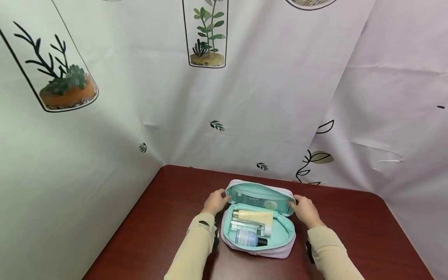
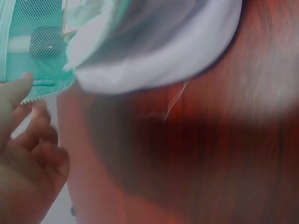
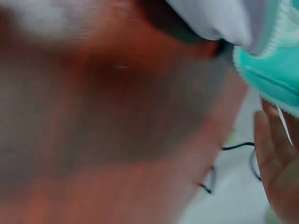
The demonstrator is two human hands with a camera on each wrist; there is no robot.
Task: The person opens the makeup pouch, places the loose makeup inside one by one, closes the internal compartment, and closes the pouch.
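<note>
A pale lilac cosmetic bag (image 1: 280,252) with a mint lining lies unzipped on the table, its lid (image 1: 259,191) raised at the back. Inside lie a cream-coloured tube (image 1: 255,217), a clear bottle (image 1: 246,226) and a blue bottle (image 1: 246,237) with a black cap. My left hand (image 1: 215,202) pinches the lid's left edge, thumb on the lining side and the other fingers behind the zipper. At the opposite end, my right hand (image 1: 306,210) grips the lid's right edge. Small items show through the lid's mesh pocket (image 2: 43,28).
The dark red wooden table (image 1: 189,186) backs onto a white curtain (image 1: 266,97) printed with plants. Another stretch of curtain hangs along the left side. Dark cords (image 3: 238,146) show beyond the table edge in the right wrist view.
</note>
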